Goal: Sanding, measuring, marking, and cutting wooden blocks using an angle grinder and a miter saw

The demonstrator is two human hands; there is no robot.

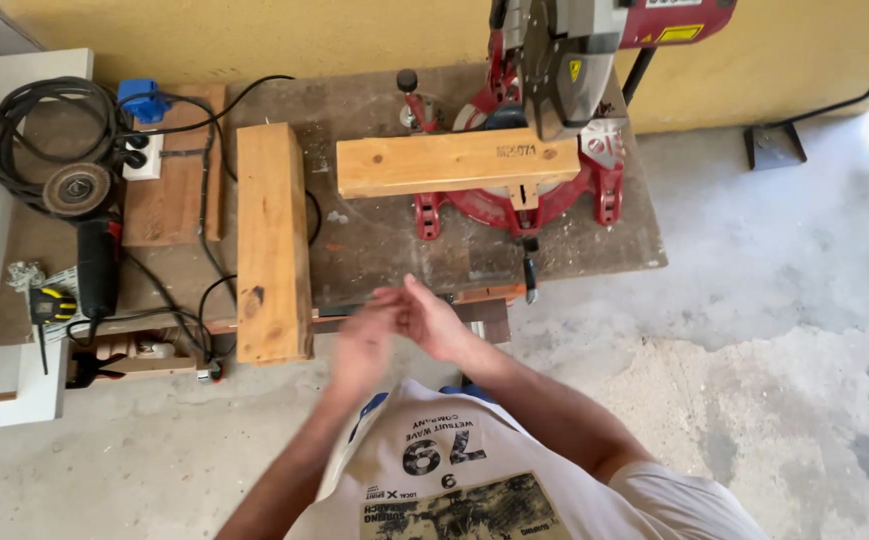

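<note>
Left hand (363, 345) motion-blurred, fingers hard to make out; right hand (432, 318) open, touching left, both empty, over desk (375, 250) front edge. Nearest: upright plank (273, 242) just left. Mitre saw (545, 110) top cut off; short beam (445, 163) on its bed.
</note>
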